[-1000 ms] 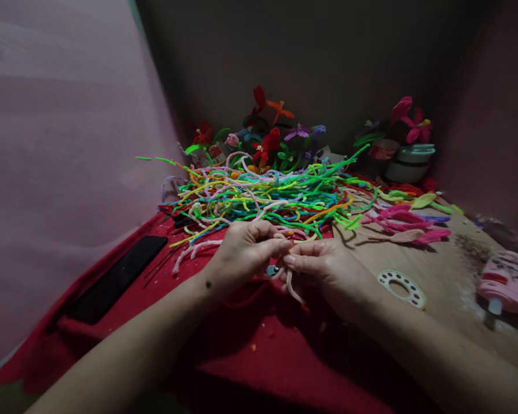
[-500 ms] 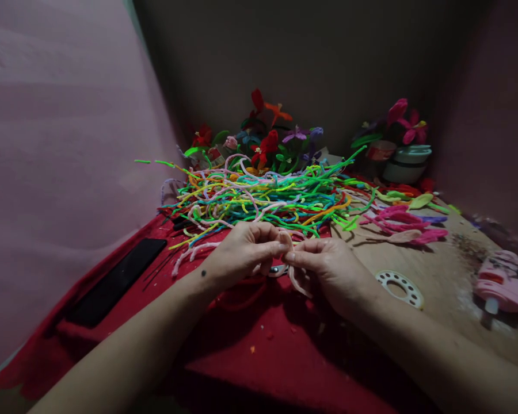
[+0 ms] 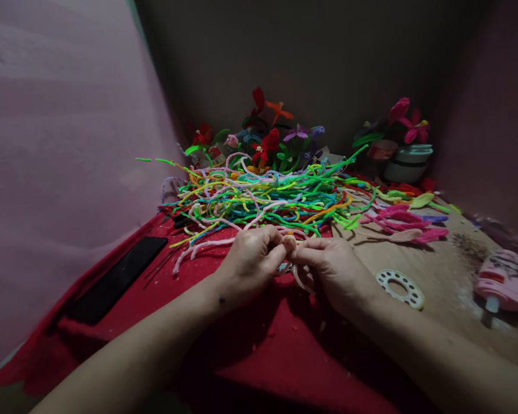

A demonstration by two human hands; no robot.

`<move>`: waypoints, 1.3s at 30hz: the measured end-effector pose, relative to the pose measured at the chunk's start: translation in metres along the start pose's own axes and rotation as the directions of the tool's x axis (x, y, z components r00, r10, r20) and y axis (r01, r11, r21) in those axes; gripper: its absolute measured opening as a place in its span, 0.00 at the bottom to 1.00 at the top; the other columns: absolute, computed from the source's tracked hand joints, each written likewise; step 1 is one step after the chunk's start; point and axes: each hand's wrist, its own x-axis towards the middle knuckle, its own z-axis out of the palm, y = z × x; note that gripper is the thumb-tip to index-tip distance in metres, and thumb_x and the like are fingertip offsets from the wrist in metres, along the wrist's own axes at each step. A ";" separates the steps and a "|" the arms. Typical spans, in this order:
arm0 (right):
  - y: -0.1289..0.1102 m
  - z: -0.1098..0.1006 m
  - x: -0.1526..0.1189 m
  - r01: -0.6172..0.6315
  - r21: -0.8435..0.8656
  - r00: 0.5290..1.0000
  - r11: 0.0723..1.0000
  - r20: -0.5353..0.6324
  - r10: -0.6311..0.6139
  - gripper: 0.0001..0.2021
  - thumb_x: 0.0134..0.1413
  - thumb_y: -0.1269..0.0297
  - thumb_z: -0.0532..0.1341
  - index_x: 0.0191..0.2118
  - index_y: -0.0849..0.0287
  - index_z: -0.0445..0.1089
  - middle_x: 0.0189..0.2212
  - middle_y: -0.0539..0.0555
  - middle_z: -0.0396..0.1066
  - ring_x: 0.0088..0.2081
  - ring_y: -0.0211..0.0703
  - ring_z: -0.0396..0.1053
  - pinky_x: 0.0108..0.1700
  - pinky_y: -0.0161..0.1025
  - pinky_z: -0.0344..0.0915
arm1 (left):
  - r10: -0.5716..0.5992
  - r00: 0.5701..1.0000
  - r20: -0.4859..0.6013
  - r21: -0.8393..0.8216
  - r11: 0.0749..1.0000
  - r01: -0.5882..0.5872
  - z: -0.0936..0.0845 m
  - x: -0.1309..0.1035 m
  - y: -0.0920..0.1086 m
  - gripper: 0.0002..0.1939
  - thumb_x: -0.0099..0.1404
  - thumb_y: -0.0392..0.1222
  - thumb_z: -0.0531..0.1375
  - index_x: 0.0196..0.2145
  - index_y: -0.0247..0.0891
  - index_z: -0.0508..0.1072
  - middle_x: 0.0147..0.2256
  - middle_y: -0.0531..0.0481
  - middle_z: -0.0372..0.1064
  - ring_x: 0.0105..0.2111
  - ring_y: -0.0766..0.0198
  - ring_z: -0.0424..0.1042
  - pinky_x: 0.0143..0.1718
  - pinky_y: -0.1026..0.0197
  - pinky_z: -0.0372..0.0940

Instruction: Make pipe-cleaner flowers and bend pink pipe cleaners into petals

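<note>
Both hands meet over the red cloth, in front of a heap of colourful pipe cleaners (image 3: pixel 259 195). A pale pink pipe cleaner (image 3: pixel 302 280) is pinched between them, with its bent end hanging below my right fingers. My left hand (image 3: pixel 254 256) has thumb and forefinger closed at its top. My right hand (image 3: pixel 328 261) is closed on it just to the right, fingertips nearly touching the left ones. Part of a metal tool, perhaps scissors (image 3: pixel 284 267), shows beneath the hands; most of it is hidden.
A black phone (image 3: pixel 118 279) lies at left on the red cloth (image 3: pixel 280 351). On the board at right are a white ring with holes (image 3: pixel 400 288), a pink glue gun (image 3: pixel 505 282) and pink petal shapes (image 3: pixel 401 221). Pipe-cleaner flowers (image 3: pixel 265 146) and a lidded tub (image 3: pixel 409 164) stand behind.
My left hand has rolled over and shifted slightly right, its knuckles now turned more upward. My right hand stays nearly in place, and the pipe cleaner is still pinched between both.
</note>
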 end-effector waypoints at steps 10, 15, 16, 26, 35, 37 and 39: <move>0.001 0.002 -0.001 0.033 0.076 0.999 0.997 -0.022 -0.032 0.10 0.39 0.69 0.59 0.13 0.61 0.63 0.08 0.47 0.59 0.11 0.31 0.51 0.14 0.33 0.46 | -0.116 0.980 0.163 -0.278 0.947 0.158 -0.005 0.003 0.005 0.06 0.55 0.39 0.57 0.26 0.34 0.68 0.18 0.57 0.61 0.17 0.74 0.57 0.18 0.70 0.53; -0.001 0.001 -0.001 0.010 0.027 1.000 1.000 0.018 -0.010 0.12 0.42 0.67 0.58 0.13 0.61 0.61 0.08 0.48 0.59 0.11 0.31 0.53 0.15 0.32 0.47 | -0.164 0.971 0.176 -0.349 0.912 0.217 -0.007 0.005 0.005 0.07 0.54 0.39 0.59 0.26 0.32 0.71 0.16 0.58 0.59 0.15 0.76 0.53 0.16 0.71 0.50; -0.001 0.001 -0.001 -0.004 0.026 0.999 1.000 0.032 0.003 0.12 0.42 0.68 0.58 0.13 0.61 0.61 0.09 0.48 0.60 0.11 0.30 0.53 0.15 0.32 0.47 | -0.175 0.971 0.160 -0.337 0.915 0.220 -0.007 0.006 0.004 0.06 0.53 0.39 0.59 0.25 0.32 0.72 0.16 0.58 0.60 0.15 0.76 0.53 0.16 0.71 0.49; -0.005 0.002 -0.004 -0.077 -0.026 0.994 0.997 0.076 0.079 0.12 0.41 0.69 0.56 0.12 0.60 0.60 0.07 0.47 0.58 0.10 0.30 0.51 0.14 0.30 0.45 | 0.001 0.998 0.066 -0.199 0.980 0.012 -0.005 0.003 0.002 0.08 0.56 0.39 0.58 0.26 0.34 0.75 0.22 0.53 0.66 0.23 0.70 0.63 0.26 0.68 0.59; -0.003 0.001 -0.001 -0.014 0.114 0.998 0.993 0.062 0.007 0.08 0.42 0.67 0.59 0.18 0.62 0.65 0.11 0.48 0.63 0.11 0.31 0.56 0.14 0.31 0.51 | 0.112 0.993 0.042 -0.190 0.976 -0.102 -0.007 0.006 -0.003 0.10 0.60 0.43 0.55 0.33 0.36 0.73 0.29 0.49 0.69 0.29 0.68 0.66 0.34 0.66 0.61; -0.005 -0.002 0.002 0.021 0.163 0.999 0.986 0.033 -0.027 0.10 0.44 0.62 0.61 0.20 0.63 0.66 0.13 0.48 0.64 0.12 0.30 0.57 0.15 0.30 0.52 | 0.008 0.963 0.268 -0.323 0.943 0.082 -0.014 0.011 -0.002 0.12 0.59 0.45 0.56 0.37 0.35 0.72 0.31 0.49 0.70 0.28 0.68 0.67 0.31 0.66 0.62; -0.006 -0.004 0.005 0.046 0.165 0.999 0.985 -0.005 -0.046 0.11 0.44 0.59 0.61 0.21 0.63 0.66 0.14 0.48 0.65 0.13 0.30 0.58 0.15 0.29 0.53 | -0.044 0.876 0.481 -0.281 0.938 0.202 -0.018 0.013 -0.002 0.13 0.59 0.46 0.56 0.34 0.33 0.72 0.26 0.51 0.68 0.22 0.70 0.64 0.25 0.67 0.60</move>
